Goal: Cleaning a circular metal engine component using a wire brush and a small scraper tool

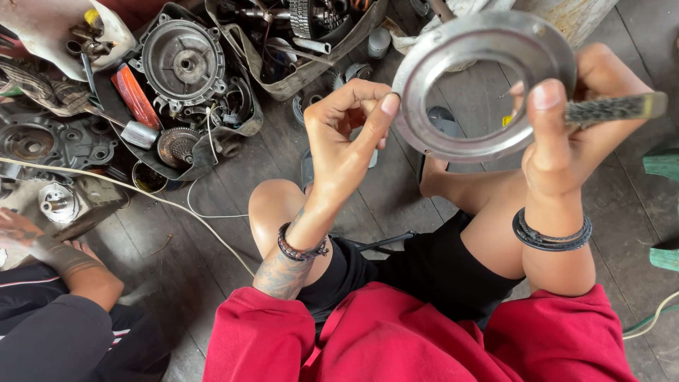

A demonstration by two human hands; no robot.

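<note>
Red sleeves (396,339) lowest in frame, left hand (343,138) pinching metal ring (484,81) rim, right hand (573,127) gripping ring and wire brush (612,110), engine parts (184,64) on floor beyond.

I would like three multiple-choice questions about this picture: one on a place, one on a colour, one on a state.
1. Where is the metal ring?
A. held up between both hands
B. on the floor
C. inside a box

2. What colour are the person's sleeves?
A. blue
B. red
C. white

3. What does the right hand grip besides the ring?
A. nothing
B. a hammer
C. a wire brush

Answers:
1 A, the left hand pinches its rim and the right hand holds the other side.
2 B, both are red.
3 C, bristles stick out past the fingers.
</note>
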